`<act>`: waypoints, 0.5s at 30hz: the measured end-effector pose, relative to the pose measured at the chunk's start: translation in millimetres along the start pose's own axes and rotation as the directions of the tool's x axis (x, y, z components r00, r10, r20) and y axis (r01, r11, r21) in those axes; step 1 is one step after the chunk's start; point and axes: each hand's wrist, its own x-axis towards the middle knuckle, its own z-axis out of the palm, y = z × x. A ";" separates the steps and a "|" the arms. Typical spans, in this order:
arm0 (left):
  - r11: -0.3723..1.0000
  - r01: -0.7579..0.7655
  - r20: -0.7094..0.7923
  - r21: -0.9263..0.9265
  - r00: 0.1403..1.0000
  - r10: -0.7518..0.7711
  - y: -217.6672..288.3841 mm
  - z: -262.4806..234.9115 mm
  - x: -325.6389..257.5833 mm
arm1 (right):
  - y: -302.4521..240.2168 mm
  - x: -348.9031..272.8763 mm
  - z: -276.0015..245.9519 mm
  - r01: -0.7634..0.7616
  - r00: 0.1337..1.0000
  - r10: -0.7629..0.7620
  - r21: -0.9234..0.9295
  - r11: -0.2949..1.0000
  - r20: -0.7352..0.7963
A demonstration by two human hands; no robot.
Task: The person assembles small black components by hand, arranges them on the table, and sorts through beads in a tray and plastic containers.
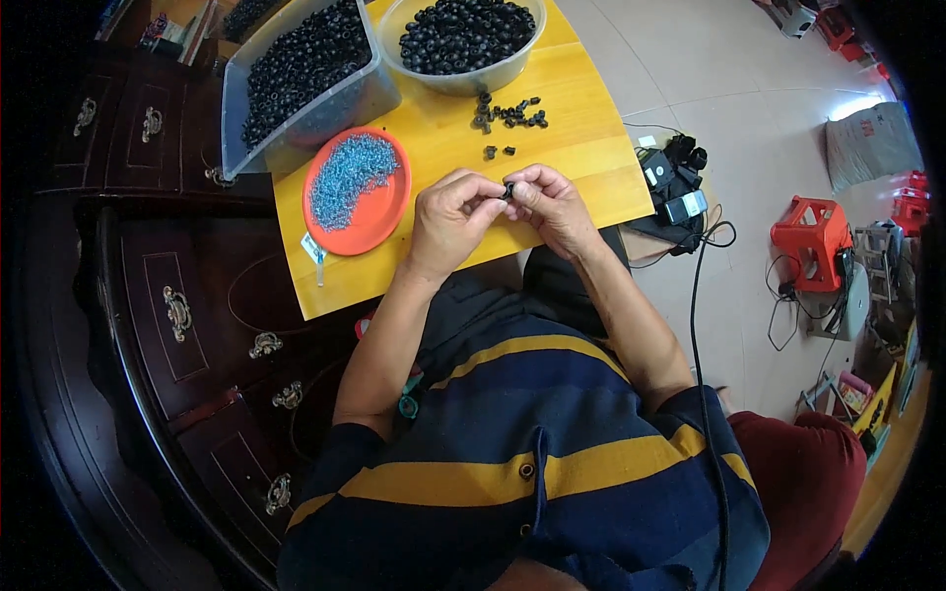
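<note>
"Left hand (448,219), right hand (557,214): what have they got?"

"Both pinch a small black piece (508,191) between thumb and finger, over the table (591,138) near its edge. Whether it's one part or two, I can't tell."

"How would you handle it well?"

"I'd steady it with one hand and let the other do the fine work, pressing lightly. I'd also work farther in, so a slip lands on wood, not the floor (729,286)."

"And what's around?"

"Loose pieces (511,122) just beyond the fingertips; the plate (397,205) of bluish bits (347,177) beside the left forearm."
</note>
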 end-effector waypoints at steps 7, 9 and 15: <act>0.975 0.160 0.101 -0.152 0.984 -0.146 0.6 -4.7 -0.7 | -3.1 -3.4 1.1 -0.070 0.996 0.072 -0.039 0.997 0.050; 0.987 0.131 0.175 -0.093 0.978 -0.113 2.0 -8.9 2.3 | -3.8 -3.9 1.1 -0.064 0.995 0.066 -0.036 0.997 0.068; 0.994 0.105 0.282 -0.041 0.955 -0.089 5.9 -13.8 6.9 | -11.7 -3.4 1.4 -0.091 0.987 0.099 -0.068 0.994 0.129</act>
